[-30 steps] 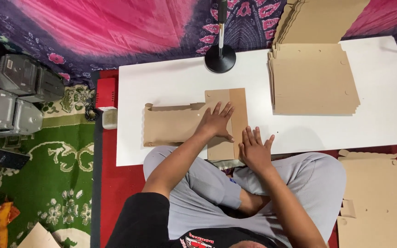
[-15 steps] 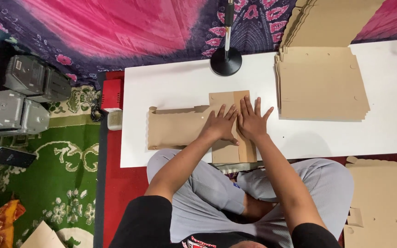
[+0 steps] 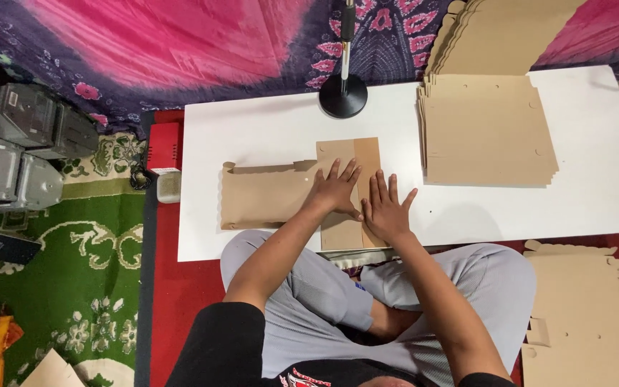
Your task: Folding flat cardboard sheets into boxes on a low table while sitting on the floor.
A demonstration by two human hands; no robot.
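Note:
A flat brown cardboard box blank (image 3: 266, 195) lies on the white table (image 3: 266, 129), with one panel folded over toward me. My left hand (image 3: 335, 190) presses flat on that folded panel, fingers spread. Beside it, my right hand (image 3: 385, 210) also lies flat with fingers apart, over the panel's right edge and the table. The two hands touch side by side. Neither hand grips anything.
A stack of flat cardboard blanks (image 3: 487, 130) sits on the table's right part, more leaning behind it. A black round lamp base (image 3: 343, 96) stands at the far edge. More cardboard (image 3: 587, 315) lies on the floor right. Grey machines (image 3: 16, 143) sit left.
My right hand has moved up from the table's near edge onto the cardboard, beside my left hand. The left hand stays pressed on the folded panel.

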